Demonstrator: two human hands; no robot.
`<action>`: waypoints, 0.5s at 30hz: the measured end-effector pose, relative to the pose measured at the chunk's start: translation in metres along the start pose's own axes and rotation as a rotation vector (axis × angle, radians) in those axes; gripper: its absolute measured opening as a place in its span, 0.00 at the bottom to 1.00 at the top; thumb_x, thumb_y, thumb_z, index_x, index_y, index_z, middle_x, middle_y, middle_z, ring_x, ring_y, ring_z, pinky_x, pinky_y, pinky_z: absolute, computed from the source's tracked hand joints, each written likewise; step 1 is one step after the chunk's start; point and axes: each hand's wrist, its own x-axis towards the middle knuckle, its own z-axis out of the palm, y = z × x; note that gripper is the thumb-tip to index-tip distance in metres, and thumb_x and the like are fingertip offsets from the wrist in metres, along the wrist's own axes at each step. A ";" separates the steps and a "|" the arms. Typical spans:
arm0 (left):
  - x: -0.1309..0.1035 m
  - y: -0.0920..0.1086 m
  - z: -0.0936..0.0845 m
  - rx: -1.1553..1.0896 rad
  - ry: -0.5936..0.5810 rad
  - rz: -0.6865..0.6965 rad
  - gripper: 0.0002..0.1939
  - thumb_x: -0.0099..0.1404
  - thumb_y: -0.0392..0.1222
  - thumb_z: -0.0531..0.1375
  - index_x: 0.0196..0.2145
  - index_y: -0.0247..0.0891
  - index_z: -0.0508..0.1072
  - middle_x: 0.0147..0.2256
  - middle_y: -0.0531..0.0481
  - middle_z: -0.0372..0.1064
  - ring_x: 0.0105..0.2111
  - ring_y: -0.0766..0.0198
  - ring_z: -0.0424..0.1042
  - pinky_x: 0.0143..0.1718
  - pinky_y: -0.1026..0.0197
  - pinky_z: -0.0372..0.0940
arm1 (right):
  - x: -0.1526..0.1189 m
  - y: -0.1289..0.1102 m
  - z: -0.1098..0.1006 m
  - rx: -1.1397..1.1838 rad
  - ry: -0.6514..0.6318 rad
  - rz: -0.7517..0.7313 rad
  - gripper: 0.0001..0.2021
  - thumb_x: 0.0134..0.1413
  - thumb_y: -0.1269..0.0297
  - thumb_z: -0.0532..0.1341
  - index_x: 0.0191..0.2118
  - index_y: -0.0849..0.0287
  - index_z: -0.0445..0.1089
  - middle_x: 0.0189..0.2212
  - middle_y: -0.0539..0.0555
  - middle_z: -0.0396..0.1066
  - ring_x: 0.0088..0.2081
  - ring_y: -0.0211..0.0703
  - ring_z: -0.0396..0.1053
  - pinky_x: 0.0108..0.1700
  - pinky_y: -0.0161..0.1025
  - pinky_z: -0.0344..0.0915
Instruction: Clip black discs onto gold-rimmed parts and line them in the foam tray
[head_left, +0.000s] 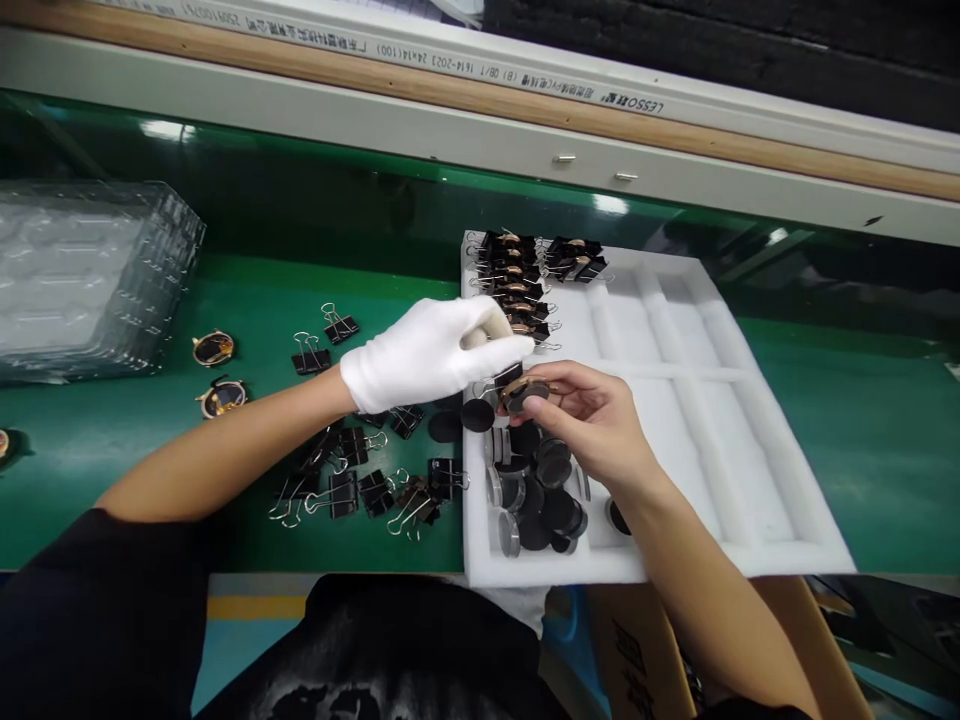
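Note:
My left hand (431, 350), in a white glove, is closed on a black binder clip (508, 377) whose fingertips side is partly hidden. The clip sits against the edge of a gold-rimmed round watch case (517, 390) with a dark disc on its near face. Thumb and fingers of my right hand (600, 420), which is bare, pinch that case over the white foam tray (750, 460). Below both hands, several loose black discs (555, 510) lie heaped in a tray compartment. Clipped gold-rimmed pieces (514, 270) stand in a row at the tray's far left.
Loose binder clips (343, 492) are scattered on the green table (247, 540) left of the tray. Two gold-rimmed watch pieces (223, 398) lie farther left, before a stack of clear plastic trays (90, 280). A pale ledge (450, 125) runs along the back.

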 end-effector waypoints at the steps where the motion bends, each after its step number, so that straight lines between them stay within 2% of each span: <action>1: 0.001 0.000 -0.001 0.008 0.012 -0.017 0.21 0.70 0.59 0.57 0.39 0.38 0.75 0.29 0.52 0.75 0.28 0.66 0.70 0.30 0.63 0.60 | 0.000 0.000 0.000 0.002 0.025 -0.020 0.11 0.56 0.56 0.74 0.42 0.53 0.78 0.35 0.52 0.82 0.35 0.47 0.82 0.38 0.45 0.83; 3: 0.002 -0.001 -0.004 0.077 -0.014 -0.037 0.23 0.69 0.62 0.56 0.38 0.38 0.75 0.28 0.52 0.74 0.27 0.65 0.70 0.28 0.62 0.58 | 0.001 0.000 0.001 0.020 0.072 -0.052 0.12 0.56 0.55 0.74 0.42 0.52 0.77 0.37 0.52 0.82 0.37 0.49 0.83 0.38 0.47 0.84; 8: 0.002 -0.002 -0.007 0.214 -0.178 -0.011 0.26 0.68 0.64 0.56 0.25 0.39 0.69 0.22 0.54 0.66 0.23 0.67 0.61 0.25 0.61 0.51 | 0.002 0.002 -0.001 0.080 0.123 -0.064 0.14 0.54 0.54 0.75 0.42 0.52 0.76 0.37 0.51 0.82 0.35 0.48 0.82 0.36 0.45 0.83; 11: 0.000 -0.001 -0.004 0.201 -0.190 0.019 0.24 0.65 0.63 0.59 0.24 0.39 0.67 0.21 0.55 0.65 0.22 0.68 0.60 0.25 0.62 0.51 | 0.001 0.002 -0.002 0.088 0.126 -0.066 0.13 0.55 0.55 0.74 0.42 0.51 0.76 0.37 0.51 0.82 0.35 0.45 0.81 0.38 0.45 0.83; 15: 0.000 -0.001 0.000 0.194 -0.136 0.057 0.22 0.62 0.61 0.62 0.24 0.40 0.65 0.21 0.56 0.64 0.22 0.68 0.61 0.26 0.62 0.52 | 0.001 -0.001 -0.002 0.067 0.173 -0.046 0.16 0.53 0.51 0.75 0.42 0.52 0.75 0.35 0.51 0.81 0.35 0.47 0.81 0.39 0.47 0.83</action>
